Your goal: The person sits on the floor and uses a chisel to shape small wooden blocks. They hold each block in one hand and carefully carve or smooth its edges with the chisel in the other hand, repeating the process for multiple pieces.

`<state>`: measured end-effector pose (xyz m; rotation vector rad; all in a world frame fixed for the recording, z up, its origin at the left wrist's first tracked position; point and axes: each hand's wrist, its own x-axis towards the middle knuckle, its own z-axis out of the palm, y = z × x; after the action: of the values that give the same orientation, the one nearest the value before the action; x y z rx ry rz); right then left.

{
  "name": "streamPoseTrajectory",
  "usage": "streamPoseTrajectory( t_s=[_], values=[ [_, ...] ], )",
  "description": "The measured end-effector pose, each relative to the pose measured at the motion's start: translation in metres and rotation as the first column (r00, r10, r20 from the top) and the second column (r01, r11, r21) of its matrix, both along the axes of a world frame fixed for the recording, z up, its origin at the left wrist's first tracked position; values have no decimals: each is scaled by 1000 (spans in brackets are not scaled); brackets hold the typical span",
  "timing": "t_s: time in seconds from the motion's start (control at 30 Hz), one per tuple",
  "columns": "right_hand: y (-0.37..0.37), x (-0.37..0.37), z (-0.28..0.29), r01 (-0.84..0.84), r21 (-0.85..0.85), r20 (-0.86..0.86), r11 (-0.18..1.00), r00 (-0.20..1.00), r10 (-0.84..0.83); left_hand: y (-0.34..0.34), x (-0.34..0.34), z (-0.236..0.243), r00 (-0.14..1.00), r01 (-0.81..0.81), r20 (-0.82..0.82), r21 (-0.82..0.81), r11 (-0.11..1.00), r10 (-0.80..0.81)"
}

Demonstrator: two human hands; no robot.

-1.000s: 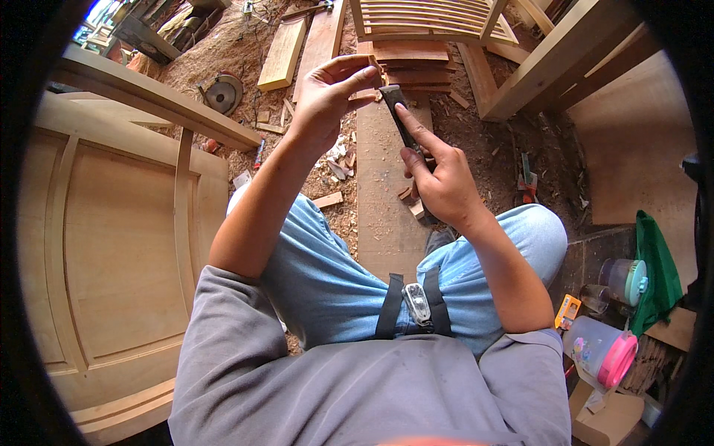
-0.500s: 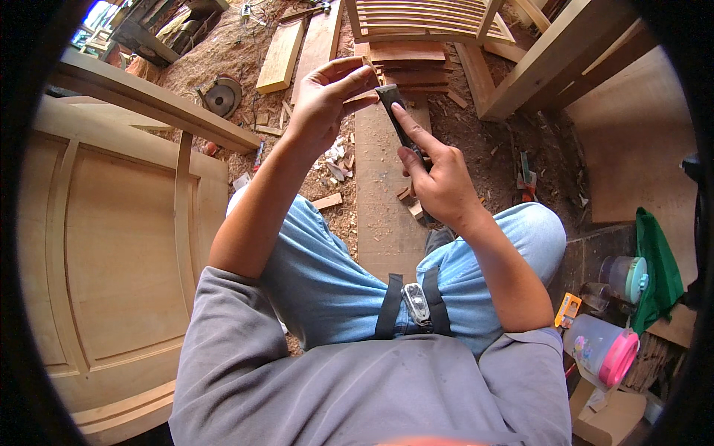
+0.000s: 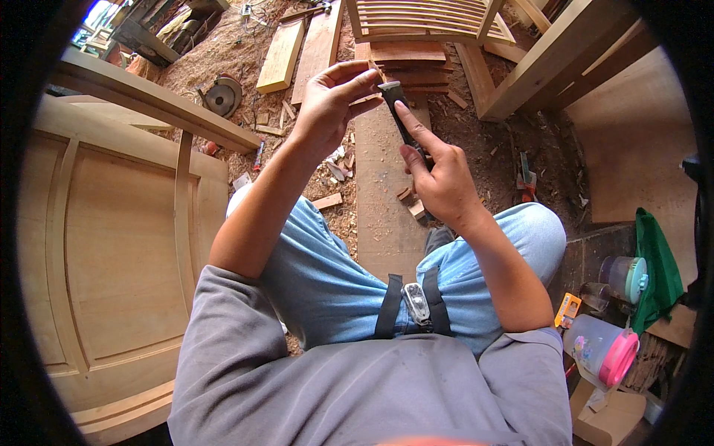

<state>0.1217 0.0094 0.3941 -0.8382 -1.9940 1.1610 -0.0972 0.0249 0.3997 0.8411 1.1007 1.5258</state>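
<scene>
My right hand [image 3: 439, 178] grips a dark utility knife [image 3: 398, 111], its forefinger laid along the top of the handle. My left hand [image 3: 331, 100] is raised beside it and pinches a thin wooden stick [image 3: 377, 72] at the knife's tip. Both hands are held out in front of me above my knees in blue jeans [image 3: 335, 275]. The knife's blade is too small to make out.
A panelled wooden door [image 3: 111, 245] lies at my left. A long plank [image 3: 383, 201] runs under my hands, with offcuts and sawdust around. Boards [image 3: 282, 52], a slatted frame [image 3: 424, 18] and a beam [image 3: 550, 59] lie ahead. Plastic containers [image 3: 602, 349] and green cloth [image 3: 658, 267] sit at right.
Both hands have stayed together at the knife's tip, shifting only slightly; the left fingers have closed a little more on the stick.
</scene>
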Motion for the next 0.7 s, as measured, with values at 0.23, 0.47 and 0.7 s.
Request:
streamPoseTrajectory(
  t_s=[0.23,0.47,0.7],
  values=[
    [0,1,1,-1,3,16,1000,1000,1,-2,1,3,1000,-30,-6,-6,1000,30],
    [0,1,2,-1,-6,26,1000,1000,1,-3,1,7,999,-42,-9,-22,999,42],
    [-1,1,2,-6,-29,60,1000,998,7,-3,2,10,997,-72,-10,20,997,73]
  ],
)
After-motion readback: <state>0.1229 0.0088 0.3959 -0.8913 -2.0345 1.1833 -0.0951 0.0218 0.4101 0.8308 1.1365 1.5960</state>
